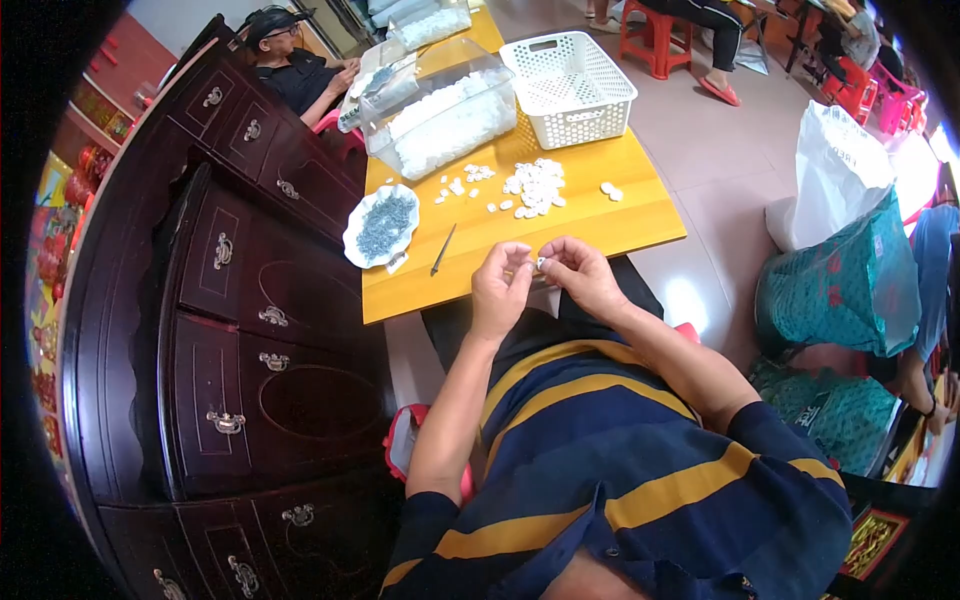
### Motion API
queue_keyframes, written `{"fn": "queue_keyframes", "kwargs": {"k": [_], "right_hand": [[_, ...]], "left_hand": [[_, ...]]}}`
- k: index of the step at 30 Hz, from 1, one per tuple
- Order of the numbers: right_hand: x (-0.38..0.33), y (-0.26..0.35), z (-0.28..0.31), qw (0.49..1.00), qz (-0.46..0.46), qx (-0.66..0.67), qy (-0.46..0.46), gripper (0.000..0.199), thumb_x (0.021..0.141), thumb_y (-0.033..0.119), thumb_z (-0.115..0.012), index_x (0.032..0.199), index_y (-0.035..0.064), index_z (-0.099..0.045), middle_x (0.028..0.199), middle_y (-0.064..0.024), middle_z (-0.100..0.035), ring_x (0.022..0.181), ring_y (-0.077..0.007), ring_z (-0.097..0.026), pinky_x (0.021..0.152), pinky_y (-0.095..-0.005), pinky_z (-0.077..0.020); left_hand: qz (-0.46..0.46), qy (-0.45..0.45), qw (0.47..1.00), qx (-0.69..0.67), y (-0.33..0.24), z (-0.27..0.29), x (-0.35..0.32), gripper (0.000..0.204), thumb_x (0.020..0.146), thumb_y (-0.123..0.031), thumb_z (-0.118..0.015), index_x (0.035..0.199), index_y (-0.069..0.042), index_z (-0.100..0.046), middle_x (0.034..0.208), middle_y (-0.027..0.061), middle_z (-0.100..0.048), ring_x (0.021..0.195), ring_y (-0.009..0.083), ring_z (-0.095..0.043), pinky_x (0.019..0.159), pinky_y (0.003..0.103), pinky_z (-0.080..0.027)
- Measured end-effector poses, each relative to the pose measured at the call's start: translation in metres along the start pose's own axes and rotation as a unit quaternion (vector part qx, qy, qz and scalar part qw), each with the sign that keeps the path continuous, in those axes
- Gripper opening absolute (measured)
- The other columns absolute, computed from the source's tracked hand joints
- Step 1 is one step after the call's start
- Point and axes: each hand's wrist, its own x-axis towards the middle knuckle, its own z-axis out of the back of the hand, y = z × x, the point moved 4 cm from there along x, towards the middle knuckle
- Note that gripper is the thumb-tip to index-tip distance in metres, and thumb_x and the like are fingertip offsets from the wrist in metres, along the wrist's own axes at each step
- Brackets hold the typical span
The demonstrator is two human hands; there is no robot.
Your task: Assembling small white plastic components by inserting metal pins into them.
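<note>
My left hand (501, 290) and my right hand (588, 282) meet just past the table's near edge, both with fingers pinched. Between the right thumb and fingers sits a small white piece (541, 262). Whatever the left fingertips pinch is too small to make out. Beyond the hands lies a pile of small white round pieces (535, 186), with a few loose ones scattered to its left. A white scalloped dish (352, 243) holds many tiny grey-blue parts. Between dish and hands, a thin dark pointed tool (444, 250) rests on the yellow wooden table (610, 222).
Past the pile stand a clear bin (455, 125) of white pieces and a white perforated basket (585, 127). A dark wooden cabinet (290, 330) runs along the left. Another person (290, 75) sits at the far left. Large green bags (835, 285) stand on the right.
</note>
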Motion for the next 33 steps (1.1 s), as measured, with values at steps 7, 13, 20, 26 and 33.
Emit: {"fn": "queue_keyframes", "kwargs": {"k": [7, 13, 20, 26, 33], "right_hand": [[0.001, 0.003, 0.001, 1.000, -0.001, -0.019, -0.005, 0.011, 0.099, 0.004, -0.063, 0.111, 0.0027, -0.063, 0.093, 0.0008, -0.064, 0.081, -0.0061, -0.059, 0.073, -0.0213, -0.0508], [0.002, 0.001, 0.003, 0.999, 0.006, -0.041, -0.007, 0.011, 0.099, 0.005, -0.064, 0.110, 0.0020, -0.064, 0.093, 0.0002, -0.065, 0.082, -0.0066, -0.060, 0.075, -0.0216, -0.0528], [0.001, 0.003, 0.004, 0.999, 0.005, -0.038, -0.011, 0.012, 0.098, 0.004, -0.065, 0.110, 0.0012, -0.064, 0.093, -0.0002, -0.066, 0.082, -0.0065, -0.062, 0.075, -0.0221, -0.0539], [0.001, 0.000, 0.004, 0.993, 0.036, -0.103, -0.032, 0.010, 0.097, 0.003, -0.065, 0.107, 0.0000, -0.065, 0.089, 0.0007, -0.067, 0.078, -0.0060, -0.062, 0.072, -0.0218, -0.0542], [0.003, -0.007, 0.005, 0.995, 0.020, -0.088, -0.038, 0.010, 0.097, 0.003, -0.066, 0.107, -0.0001, -0.065, 0.089, 0.0007, -0.067, 0.080, -0.0055, -0.063, 0.072, -0.0218, -0.0544]], "left_hand": [[-0.005, 0.007, 1.000, 0.010, -0.003, 0.000, 0.001, 0.018, 0.093, 0.002, -0.066, 0.110, -0.002, -0.062, 0.095, 0.0009, -0.066, 0.084, 0.0058, -0.062, 0.074, 0.021, -0.052], [0.002, -0.004, 1.000, 0.006, -0.006, 0.001, 0.001, 0.019, 0.093, 0.002, -0.066, 0.111, -0.002, -0.062, 0.095, 0.0010, -0.066, 0.083, 0.0058, -0.062, 0.074, 0.021, -0.052], [-0.001, 0.005, 1.000, 0.015, -0.007, -0.001, 0.002, 0.020, 0.092, 0.003, -0.066, 0.111, -0.002, -0.063, 0.095, 0.0008, -0.066, 0.083, 0.0056, -0.061, 0.075, 0.021, -0.052], [-0.011, -0.003, 0.999, 0.030, -0.006, -0.003, 0.003, 0.020, 0.091, 0.003, -0.067, 0.109, -0.002, -0.063, 0.092, 0.0006, -0.066, 0.081, 0.0053, -0.062, 0.073, 0.021, -0.052], [-0.003, 0.005, 0.999, 0.052, -0.009, -0.004, 0.005, 0.022, 0.090, 0.003, -0.068, 0.111, -0.001, -0.063, 0.090, 0.0011, -0.067, 0.080, 0.0050, -0.062, 0.072, 0.021, -0.052]]}}
